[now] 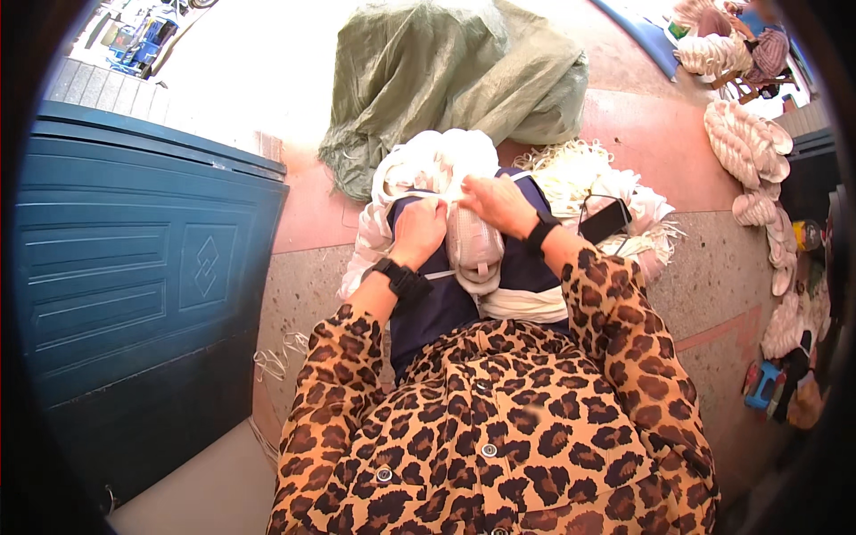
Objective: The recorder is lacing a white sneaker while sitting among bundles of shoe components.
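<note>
Between my knees is a whitish, shoe-shaped piece (pixel 473 239) with a rounded end toward me. My left hand (pixel 421 227) is closed at its left side, with the fingers pinched on a thin white strip (pixel 451 198). Just above the piece, my right hand (pixel 501 205) is closed too, its fingertips at the other end of that strip. The exact hold is partly hidden by the fingers. A thick white bundle (pixel 437 160) lies over my dark trousers beyond both hands.
A grey-green cloth cover (pixel 446 76) drapes over something ahead. Cream strips (pixel 580 169) and a dark phone-like object (pixel 606 219) lie to my right. Bundles of pale pieces (pixel 747 147) line the far right. A blue panelled door (pixel 147 259) stands at left.
</note>
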`<action>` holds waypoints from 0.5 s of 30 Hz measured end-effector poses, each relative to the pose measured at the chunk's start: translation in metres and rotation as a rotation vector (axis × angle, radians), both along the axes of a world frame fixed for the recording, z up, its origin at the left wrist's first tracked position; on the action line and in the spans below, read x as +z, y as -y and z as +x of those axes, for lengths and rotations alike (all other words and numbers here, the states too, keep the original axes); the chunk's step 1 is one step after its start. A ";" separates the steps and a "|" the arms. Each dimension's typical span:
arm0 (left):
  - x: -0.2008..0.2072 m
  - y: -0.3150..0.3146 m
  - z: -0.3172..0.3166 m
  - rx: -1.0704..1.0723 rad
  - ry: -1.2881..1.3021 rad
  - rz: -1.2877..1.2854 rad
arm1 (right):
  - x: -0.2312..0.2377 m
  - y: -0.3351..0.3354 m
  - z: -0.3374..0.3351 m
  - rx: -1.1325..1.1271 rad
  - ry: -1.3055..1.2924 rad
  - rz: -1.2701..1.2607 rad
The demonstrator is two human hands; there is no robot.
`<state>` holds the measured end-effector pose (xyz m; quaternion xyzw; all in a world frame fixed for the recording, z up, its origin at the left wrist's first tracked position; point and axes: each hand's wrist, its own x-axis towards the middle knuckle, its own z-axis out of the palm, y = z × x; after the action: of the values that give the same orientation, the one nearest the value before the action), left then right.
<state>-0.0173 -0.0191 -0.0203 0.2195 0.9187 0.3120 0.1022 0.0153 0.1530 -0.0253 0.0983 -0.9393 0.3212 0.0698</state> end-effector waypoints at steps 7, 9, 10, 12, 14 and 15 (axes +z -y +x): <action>0.012 -0.005 -0.004 -0.039 -0.129 -0.160 | -0.005 0.003 -0.010 -0.052 0.224 0.045; 0.011 -0.004 -0.006 -0.079 -0.134 -0.199 | -0.005 0.003 -0.010 -0.056 0.248 0.041; 0.010 -0.004 -0.007 -0.135 -0.190 -0.198 | -0.005 0.003 -0.010 -0.057 0.244 0.031; 0.008 -0.005 -0.008 -0.192 -0.249 -0.193 | -0.004 0.002 -0.010 -0.061 0.238 0.024; 0.016 -0.008 -0.007 -0.263 -0.325 -0.248 | 0.000 0.004 -0.009 -0.060 0.302 0.029; 0.012 -0.010 -0.008 -0.263 -0.326 -0.246 | 0.001 0.003 -0.009 -0.061 0.302 0.030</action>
<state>-0.0254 -0.0094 -0.0085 0.3706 0.9177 0.1421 0.0182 0.0060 0.1497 -0.0238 0.0216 -0.9464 0.3159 -0.0639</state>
